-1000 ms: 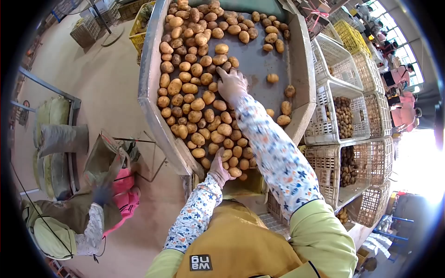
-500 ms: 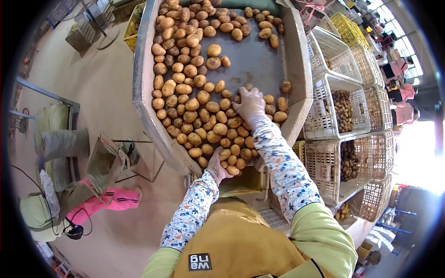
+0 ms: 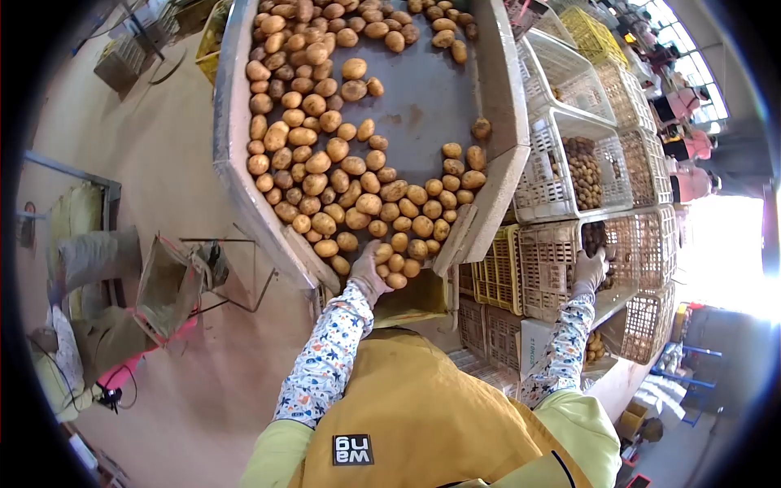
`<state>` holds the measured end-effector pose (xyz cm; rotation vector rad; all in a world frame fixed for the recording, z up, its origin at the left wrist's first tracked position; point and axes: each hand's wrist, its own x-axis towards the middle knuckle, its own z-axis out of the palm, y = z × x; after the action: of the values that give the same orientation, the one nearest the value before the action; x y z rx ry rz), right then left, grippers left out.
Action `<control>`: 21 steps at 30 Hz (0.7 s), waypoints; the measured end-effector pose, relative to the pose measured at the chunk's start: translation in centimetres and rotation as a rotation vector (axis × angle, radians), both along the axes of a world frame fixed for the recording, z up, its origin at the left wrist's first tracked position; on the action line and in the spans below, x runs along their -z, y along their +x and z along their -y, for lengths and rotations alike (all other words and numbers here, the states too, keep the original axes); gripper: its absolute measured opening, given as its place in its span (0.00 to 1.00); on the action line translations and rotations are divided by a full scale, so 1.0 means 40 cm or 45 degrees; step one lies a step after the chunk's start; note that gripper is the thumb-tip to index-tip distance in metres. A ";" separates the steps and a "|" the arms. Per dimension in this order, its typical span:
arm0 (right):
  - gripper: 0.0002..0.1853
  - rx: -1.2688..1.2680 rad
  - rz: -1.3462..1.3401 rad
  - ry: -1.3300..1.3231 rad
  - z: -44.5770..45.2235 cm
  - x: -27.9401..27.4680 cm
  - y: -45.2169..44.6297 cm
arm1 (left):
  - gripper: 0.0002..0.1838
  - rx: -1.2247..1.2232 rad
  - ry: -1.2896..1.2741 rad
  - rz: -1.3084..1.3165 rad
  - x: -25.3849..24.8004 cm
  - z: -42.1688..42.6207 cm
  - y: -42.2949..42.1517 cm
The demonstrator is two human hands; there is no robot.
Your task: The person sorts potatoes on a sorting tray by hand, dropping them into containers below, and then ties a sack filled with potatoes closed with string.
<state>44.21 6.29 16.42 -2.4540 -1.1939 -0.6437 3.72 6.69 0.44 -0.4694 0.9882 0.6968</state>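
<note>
Many brown potatoes [image 3: 317, 163] lie on a grey metal sorting chute [image 3: 423, 106], crowded to its left side and down to its narrow mouth. At that mouth my left hand [image 3: 372, 272], in a pale glove, rests with its fingers extended against the side of the lowest potatoes. My right hand [image 3: 591, 268], gloved too, reaches out to the right over a white crate [image 3: 555, 252] that contains darker potatoes [image 3: 595, 236]. Its fingers look stretched towards those potatoes, and nothing shows held in them.
Stacked crates stand along the right, including another white crate [image 3: 537, 191] with potatoes and a yellow crate [image 3: 498, 272]. Below the chute mouth is a yellowish container [image 3: 415, 301]. Left of the chute, a metal frame [image 3: 252, 285] stands near another person's pink-clad leg.
My right hand has left the potatoes on the chute and moved right to the white crate. My left hand stays at the chute mouth. The whole view has shifted slightly.
</note>
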 end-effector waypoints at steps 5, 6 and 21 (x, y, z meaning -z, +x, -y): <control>0.24 -1.056 -0.558 -0.238 -0.193 0.048 -0.494 | 0.37 -0.045 0.073 -0.980 0.229 0.126 0.105; 0.25 -1.151 -0.163 -0.318 -0.214 0.030 -0.625 | 0.48 -0.171 0.237 -0.769 0.163 0.135 0.067; 0.23 -1.258 -0.237 -0.125 -0.179 0.192 -0.780 | 0.26 0.096 0.668 -0.549 0.098 0.170 -0.044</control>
<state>13.03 13.44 8.73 -1.5906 -2.0987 -0.0597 1.94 -0.11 -3.48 0.1869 1.1632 0.9742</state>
